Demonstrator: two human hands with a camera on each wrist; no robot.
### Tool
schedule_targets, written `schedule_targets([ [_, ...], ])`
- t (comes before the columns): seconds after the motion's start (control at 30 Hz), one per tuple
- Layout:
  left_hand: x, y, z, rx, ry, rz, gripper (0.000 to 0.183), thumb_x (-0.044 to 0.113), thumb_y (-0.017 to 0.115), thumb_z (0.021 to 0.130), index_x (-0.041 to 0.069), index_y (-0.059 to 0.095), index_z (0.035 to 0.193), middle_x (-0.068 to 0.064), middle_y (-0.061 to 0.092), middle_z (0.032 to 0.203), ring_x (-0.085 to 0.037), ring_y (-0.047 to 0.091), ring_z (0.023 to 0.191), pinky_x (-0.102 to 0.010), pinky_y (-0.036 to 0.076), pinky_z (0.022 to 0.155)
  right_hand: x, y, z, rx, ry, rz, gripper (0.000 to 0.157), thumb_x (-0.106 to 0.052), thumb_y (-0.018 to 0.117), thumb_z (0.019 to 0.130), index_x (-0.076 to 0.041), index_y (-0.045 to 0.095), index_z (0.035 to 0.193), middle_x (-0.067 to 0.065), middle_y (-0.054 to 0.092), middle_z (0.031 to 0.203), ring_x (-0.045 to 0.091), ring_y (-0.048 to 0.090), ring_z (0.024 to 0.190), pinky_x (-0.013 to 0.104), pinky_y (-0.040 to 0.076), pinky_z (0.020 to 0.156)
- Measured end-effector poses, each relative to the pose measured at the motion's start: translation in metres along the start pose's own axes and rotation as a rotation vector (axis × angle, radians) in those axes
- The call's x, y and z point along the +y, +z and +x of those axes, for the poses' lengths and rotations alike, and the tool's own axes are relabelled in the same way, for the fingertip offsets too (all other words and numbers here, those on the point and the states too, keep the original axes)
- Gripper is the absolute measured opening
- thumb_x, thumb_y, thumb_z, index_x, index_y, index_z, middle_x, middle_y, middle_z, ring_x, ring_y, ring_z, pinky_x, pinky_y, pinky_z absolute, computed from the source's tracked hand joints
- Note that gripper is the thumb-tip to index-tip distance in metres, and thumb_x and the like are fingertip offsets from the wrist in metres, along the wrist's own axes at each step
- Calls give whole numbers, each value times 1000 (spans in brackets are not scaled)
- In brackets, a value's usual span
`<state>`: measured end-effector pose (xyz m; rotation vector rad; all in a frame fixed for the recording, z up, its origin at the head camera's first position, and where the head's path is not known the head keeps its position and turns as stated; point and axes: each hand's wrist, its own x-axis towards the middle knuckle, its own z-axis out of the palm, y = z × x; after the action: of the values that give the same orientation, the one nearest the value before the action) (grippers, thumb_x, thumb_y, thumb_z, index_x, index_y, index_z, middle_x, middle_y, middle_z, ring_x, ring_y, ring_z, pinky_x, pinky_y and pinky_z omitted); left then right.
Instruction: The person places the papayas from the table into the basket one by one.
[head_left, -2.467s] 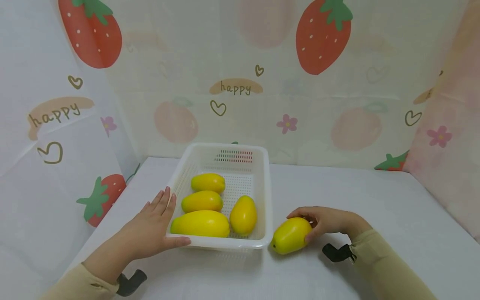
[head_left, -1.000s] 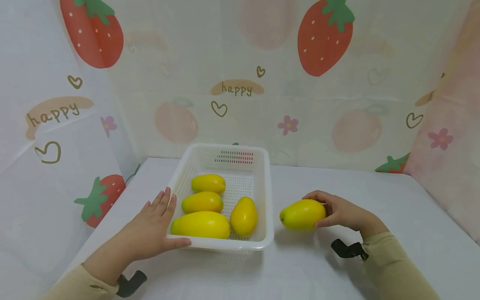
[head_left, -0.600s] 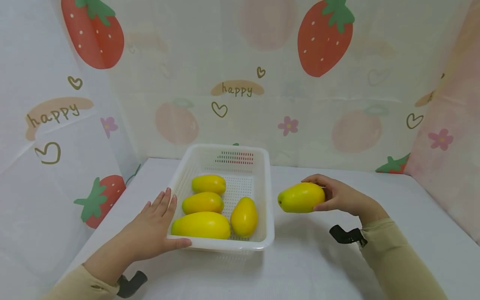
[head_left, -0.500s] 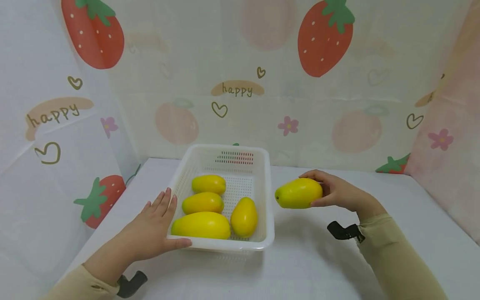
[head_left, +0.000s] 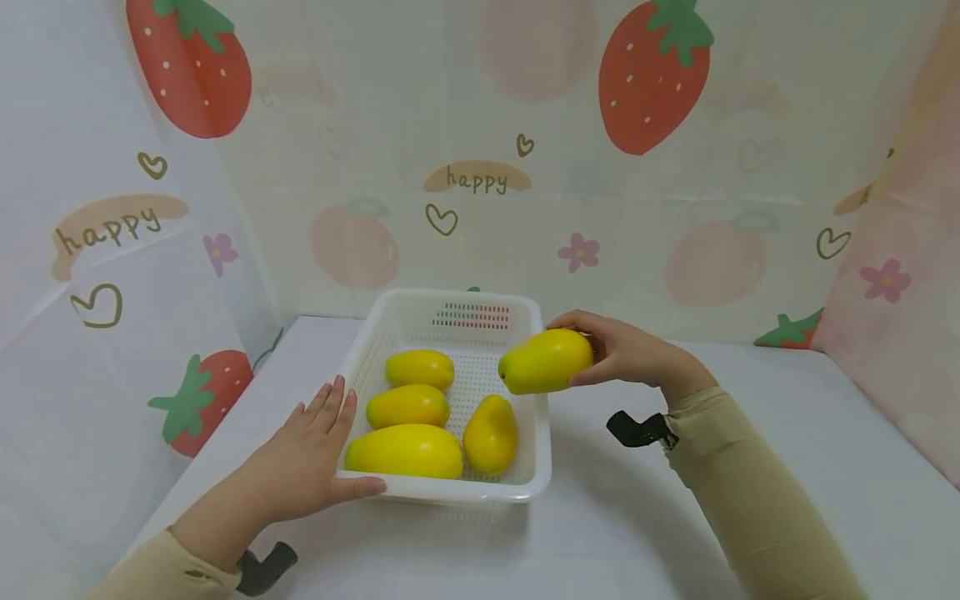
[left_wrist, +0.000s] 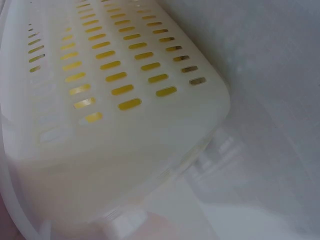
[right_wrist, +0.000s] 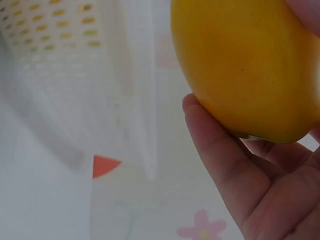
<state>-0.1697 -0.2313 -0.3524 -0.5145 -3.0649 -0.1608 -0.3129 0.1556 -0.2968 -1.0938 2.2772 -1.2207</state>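
Observation:
My right hand (head_left: 626, 354) grips a yellow papaya (head_left: 546, 362) with a greenish tip and holds it in the air over the right rim of the white plastic basket (head_left: 538, 433). In the right wrist view, fingers and thumb curl round the papaya (right_wrist: 245, 65). My left hand (head_left: 300, 458) lies with straight fingers along the basket's left side, its thumb on the front rim. Inside the basket sit several more papayas: three lie crosswise at the left, the nearest papaya (head_left: 405, 451) being the largest, and one papaya (head_left: 491, 435) lies lengthwise at the right.
The basket stands on a white-covered table (head_left: 750, 433). A printed cloth (head_left: 480, 242) with strawberries and flowers hangs behind and at both sides. The left wrist view shows the slotted basket wall (left_wrist: 125, 130), with yellow showing through the slots. Each wrist carries a black mount (head_left: 637, 429).
My right hand has lifted the papaya off the table beside the basket and carried it up and then left over the rim. The left hand and the basket have stayed in place.

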Motion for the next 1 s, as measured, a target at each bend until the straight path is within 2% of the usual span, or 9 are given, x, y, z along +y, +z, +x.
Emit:
schedule_targets([
  [0.17,-1,1,1,6,4,10,119,85,34,68,-7,19,142,-25,6,150,-41,9,137,-59,14,105,-9,5,21,1,-20,-48,59,-18,76,75,-21,46,126,4,50,119,27,53,99,35,48,88],
  [0.4,-2,1,1,8,3,11,119,85,33,68,-7,19,142,-25,6,150,-41,9,137,-59,14,105,-10,12,49,-7,36,-78,58,-21,76,76,-23,47,126,3,50,120,26,53,99,36,48,87],
  [0.63,-2,2,1,1,-1,6,119,85,33,68,-6,18,142,-24,5,150,-40,8,137,-59,14,105,-10,19,75,-4,77,-154,56,-27,77,74,-27,50,123,-3,52,119,20,53,99,35,45,91],
  [1.0,-4,4,2,10,0,12,119,86,33,67,-6,19,142,-24,6,150,-39,9,137,-59,15,105,-5,29,103,-101,136,-168,52,-20,77,74,-20,52,119,1,55,111,21,52,95,34,43,89],
])
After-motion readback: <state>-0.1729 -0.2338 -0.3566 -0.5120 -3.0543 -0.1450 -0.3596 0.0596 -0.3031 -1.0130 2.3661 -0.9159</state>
